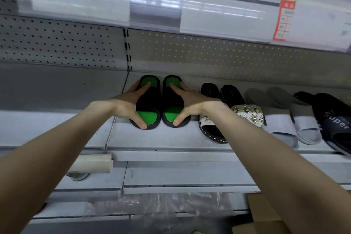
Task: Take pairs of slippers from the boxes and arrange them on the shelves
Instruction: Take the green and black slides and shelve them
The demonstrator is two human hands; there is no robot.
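Note:
Two black slippers with green insoles stand side by side on the grey shelf, toes toward the pegboard back. My left hand wraps the outer left side of the left green slipper, thumb at its near end. My right hand holds the outer right side of the right green slipper the same way. Both slippers rest flat on the shelf.
Right of them stand a black pair with beaded white straps, a grey pair and a dark slipper marked "Super". A white roll lies on the lower shelf at left. Clear plastic wrap and a cardboard box sit below.

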